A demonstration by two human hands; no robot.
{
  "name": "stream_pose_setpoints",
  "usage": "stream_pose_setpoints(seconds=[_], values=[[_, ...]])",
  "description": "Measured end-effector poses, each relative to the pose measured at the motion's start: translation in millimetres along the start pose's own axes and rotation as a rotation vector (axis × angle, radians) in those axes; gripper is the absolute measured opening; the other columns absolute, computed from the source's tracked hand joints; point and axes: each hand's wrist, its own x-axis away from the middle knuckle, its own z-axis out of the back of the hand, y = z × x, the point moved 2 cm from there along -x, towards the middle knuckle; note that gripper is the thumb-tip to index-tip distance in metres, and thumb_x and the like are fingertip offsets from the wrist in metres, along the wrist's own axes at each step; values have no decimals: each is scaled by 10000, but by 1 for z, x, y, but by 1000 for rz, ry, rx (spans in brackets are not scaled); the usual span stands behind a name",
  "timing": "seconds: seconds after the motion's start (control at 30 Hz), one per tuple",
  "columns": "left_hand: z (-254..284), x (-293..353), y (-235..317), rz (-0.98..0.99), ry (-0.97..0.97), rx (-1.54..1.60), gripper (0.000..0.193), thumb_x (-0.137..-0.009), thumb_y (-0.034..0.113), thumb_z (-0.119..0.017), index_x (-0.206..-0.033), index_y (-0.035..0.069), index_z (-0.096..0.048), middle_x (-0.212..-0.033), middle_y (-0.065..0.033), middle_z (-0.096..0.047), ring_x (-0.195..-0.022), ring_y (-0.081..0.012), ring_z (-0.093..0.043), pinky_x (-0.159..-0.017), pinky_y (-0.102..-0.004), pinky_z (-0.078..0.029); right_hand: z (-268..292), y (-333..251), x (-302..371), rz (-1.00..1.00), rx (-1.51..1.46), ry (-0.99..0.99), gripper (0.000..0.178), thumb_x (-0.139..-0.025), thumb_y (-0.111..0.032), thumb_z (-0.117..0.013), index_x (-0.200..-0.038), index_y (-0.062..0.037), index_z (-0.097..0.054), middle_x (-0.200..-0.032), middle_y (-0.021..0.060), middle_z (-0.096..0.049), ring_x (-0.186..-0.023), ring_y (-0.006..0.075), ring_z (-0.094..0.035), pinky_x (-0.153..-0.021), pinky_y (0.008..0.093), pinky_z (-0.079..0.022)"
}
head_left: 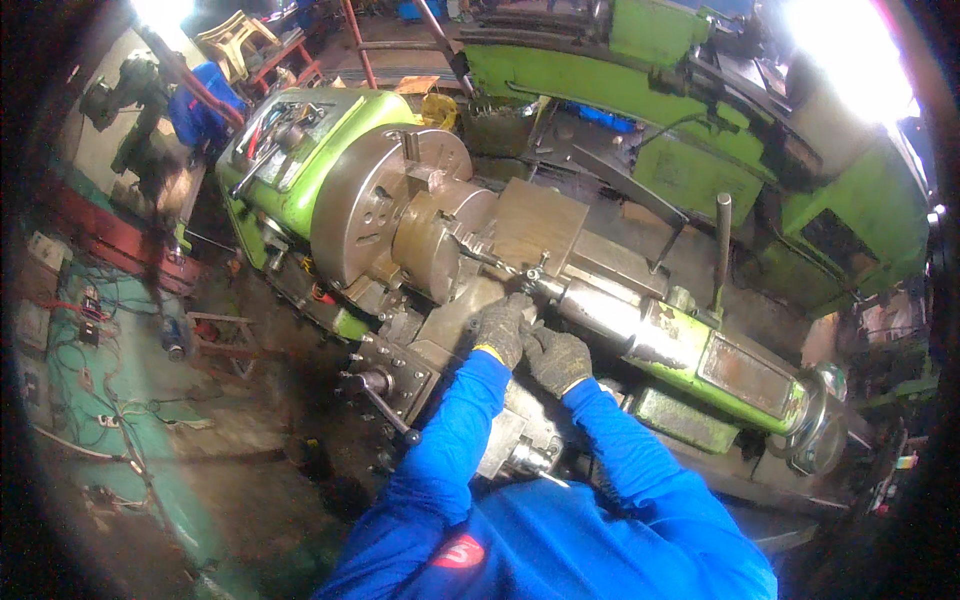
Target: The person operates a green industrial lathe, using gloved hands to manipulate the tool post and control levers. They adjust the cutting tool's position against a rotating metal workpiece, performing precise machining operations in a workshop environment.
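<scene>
Both my hands wear dark grey work gloves and meet in front of the lathe's tailstock [668,338]. My left hand [500,328] is closed, its fingertips just below the drill chuck [545,286]. Beside it, my right hand [557,358] is closed too, fingers bent toward the left one. Whatever lies between the fingers is hidden. A drill bit [505,266] points from the drill chuck toward a round metal workpiece [428,248] on the large faceplate [352,205]. A small metal fitting [538,264] stands up at the drill chuck.
The tool post [393,372] with its lever [400,425] stands left of my forearms. A flat metal plate [540,222] lies behind the drill bit. The tailstock handwheel [825,425] is at the right. Another green machine [690,170] stands behind. Cables [110,350] lie on the left floor.
</scene>
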Motion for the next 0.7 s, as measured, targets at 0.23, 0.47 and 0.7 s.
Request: stream_pose_setpoints(seconds=[0.23, 0.47, 0.7], values=[[19, -23, -15, -244, -79, -280, 204, -1015, 157, -624, -1129, 16, -716, -1018, -112, -701, -916, -217, -672, -798, -346, -563, -12, 12, -2, 147, -90, 69, 436, -1044, -476, -556, -1118, -111, -785, -954, 238, -751, -867, 464, -710, -782, 585, -543], [-4, 11, -5, -276, -26, -347, 222, -1007, 108, -597, -1172, 5, -704, -1129, -139, -714, -1033, -246, -684, -905, -362, -569, -22, 28, -2, 175, -151, 125, 415, -1047, -463, -574, -1173, -129, -786, -955, 220, -755, -857, 465, -708, -776, 579, -547], [23, 10, -10, -627, 36, -735, 339, -1005, 285, -618, -1157, -9, -689, -1105, -201, -706, -1018, -325, -675, -890, -462, -536, -20, 33, -9, 463, 9, 10, 304, -1005, -320, -610, -1195, -126, -747, -1138, 172, -752, -1047, 380, -720, -925, 504, -561]])
